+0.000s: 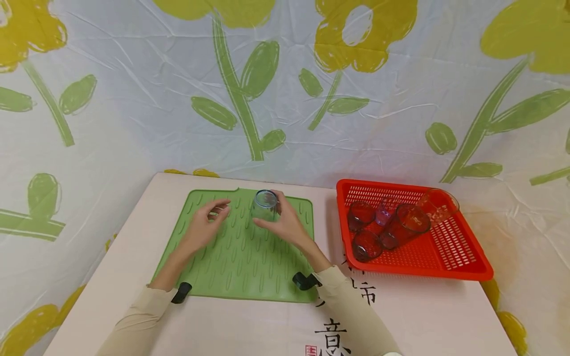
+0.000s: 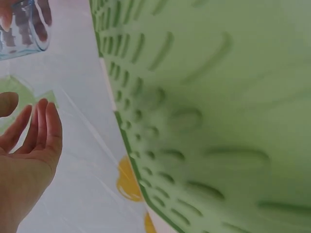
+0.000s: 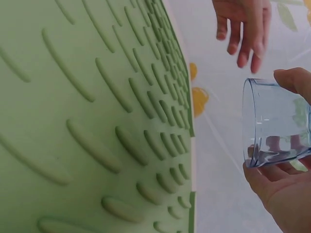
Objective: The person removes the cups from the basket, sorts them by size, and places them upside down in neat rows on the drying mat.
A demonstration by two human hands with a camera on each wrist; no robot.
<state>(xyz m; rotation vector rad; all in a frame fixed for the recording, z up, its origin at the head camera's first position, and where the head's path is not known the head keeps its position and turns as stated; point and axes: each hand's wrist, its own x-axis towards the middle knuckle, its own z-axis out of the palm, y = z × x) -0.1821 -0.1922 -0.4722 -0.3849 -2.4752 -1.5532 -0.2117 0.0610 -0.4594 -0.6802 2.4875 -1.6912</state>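
Note:
A clear, blue-tinted drinking glass (image 1: 264,206) is held above the ribbed green mat (image 1: 236,277) by my right hand (image 1: 287,223). Thumb and fingers curve round its side, as the glass (image 3: 277,124) in the right wrist view also shows. One round end of it faces the mat. To the left, my left hand (image 1: 206,223) hovers over the mat, apart from the glass, its fingers loosely bent and holding nothing. In the left wrist view the left hand (image 2: 31,155) has its fingers spread a little, below the glass (image 2: 24,29).
A red plastic basket (image 1: 416,273) stands right of the mat with several glasses in it, among them a tall glass (image 1: 411,220) lying tilted and a clear one (image 1: 438,205) leaning on the far rim. Behind the table (image 1: 213,326) hangs a flower-printed cloth (image 1: 178,133).

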